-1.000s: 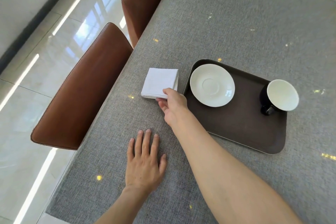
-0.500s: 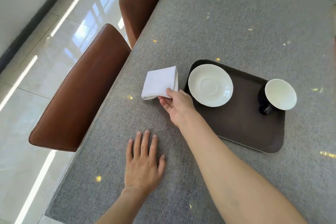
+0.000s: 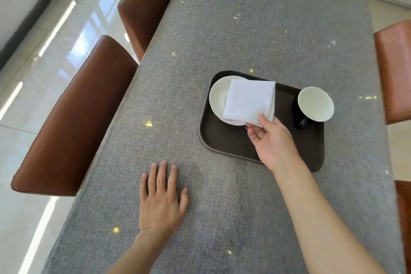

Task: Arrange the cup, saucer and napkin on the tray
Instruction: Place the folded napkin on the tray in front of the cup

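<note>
A dark brown tray (image 3: 224, 140) lies on the grey table. On its left part sits a white saucer (image 3: 219, 98). A black cup with a white inside (image 3: 314, 104) stands at the tray's right end. My right hand (image 3: 273, 140) pinches the near corner of a folded white napkin (image 3: 249, 101) and holds it over the tray, where it covers the right half of the saucer. Whether the napkin touches the saucer I cannot tell. My left hand (image 3: 162, 198) lies flat on the tablecloth with fingers spread, left of the tray and nearer to me.
Grey tablecloth (image 3: 244, 29) covers the whole table. Two brown leather chairs (image 3: 75, 122) stand along the left edge, with the second chair (image 3: 146, 0) farther back. Orange-brown chairs (image 3: 395, 69) stand at the right edge. Glossy floor tiles lie to the left.
My right hand has lifted the napkin off the table left of the tray and carried it right, over the saucer. The left hand has stayed flat. The camera view has shifted.
</note>
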